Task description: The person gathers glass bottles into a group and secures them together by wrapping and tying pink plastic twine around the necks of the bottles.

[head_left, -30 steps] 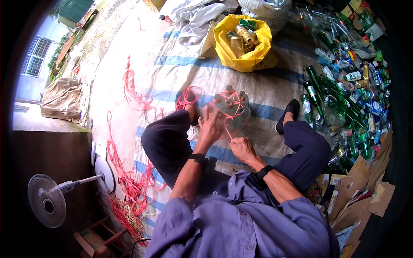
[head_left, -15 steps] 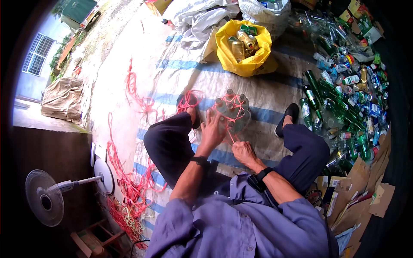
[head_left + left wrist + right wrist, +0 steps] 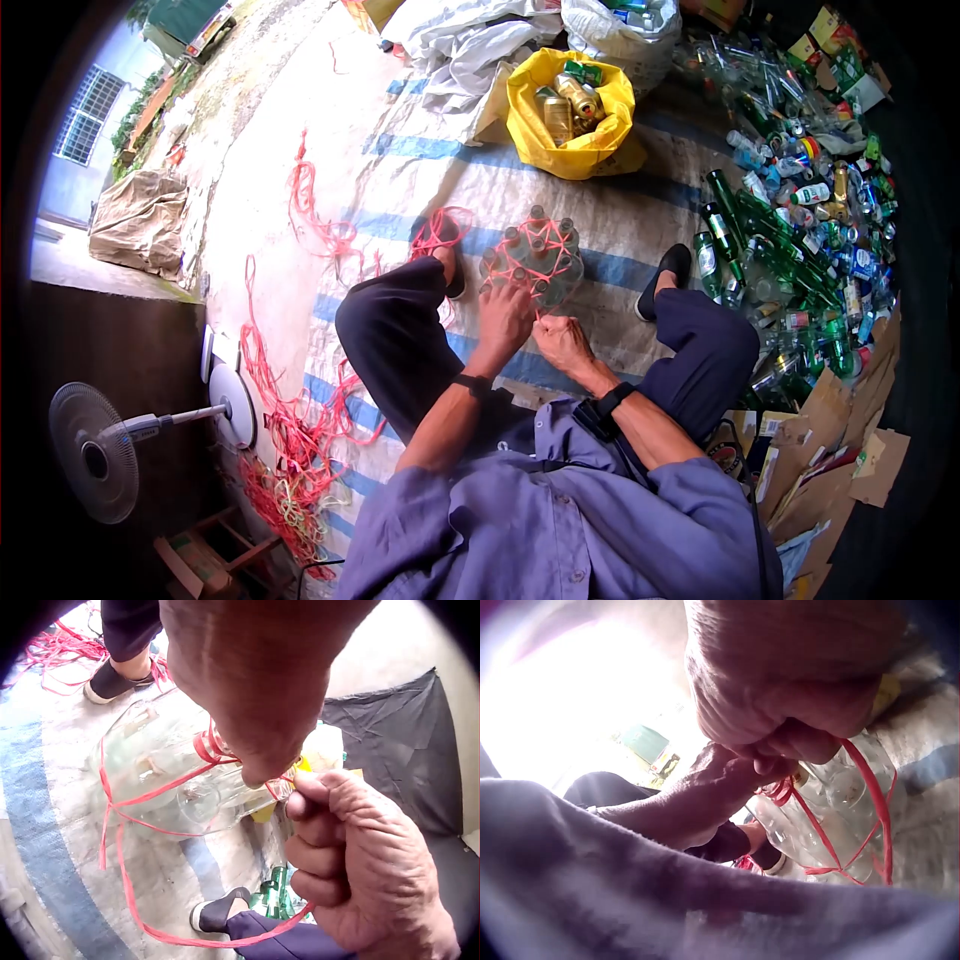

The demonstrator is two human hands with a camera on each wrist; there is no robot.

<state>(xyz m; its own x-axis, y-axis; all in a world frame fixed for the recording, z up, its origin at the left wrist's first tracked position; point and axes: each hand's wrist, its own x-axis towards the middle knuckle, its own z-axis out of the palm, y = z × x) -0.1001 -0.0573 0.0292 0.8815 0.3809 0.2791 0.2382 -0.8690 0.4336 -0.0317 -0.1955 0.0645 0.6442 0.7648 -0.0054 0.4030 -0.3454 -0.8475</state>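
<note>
Several clear glass bottles [image 3: 562, 268] stand bundled upright between the person's feet, with red plastic twine [image 3: 540, 245] crisscrossed around their necks. At the bundle's near side the left hand [image 3: 507, 315] pinches the twine, its fingertips close to the bottle necks. The right hand [image 3: 563, 345] is right beside it, fingers curled and thumb pressed on the twine. In the left wrist view, a loose loop of twine [image 3: 180, 943] hangs from the right hand [image 3: 375, 859] back to the bottles. The right wrist view shows both hands' fingertips meeting, partly hidden by the right hand [image 3: 787, 682].
A yellow bag [image 3: 570, 150] of cans stands ahead on the striped sheet. Green bottles [image 3: 725, 230] and mixed cans and bottles pile up at the right, above flattened cardboard [image 3: 820, 440]. Tangled red twine [image 3: 300, 430] and a fan [image 3: 95, 455] are at the left.
The left hand has moved from the bundle's left side, where its fingers were spread, down toward the right hand, and now pinches the twine. The right hand keeps its grip nearby.
</note>
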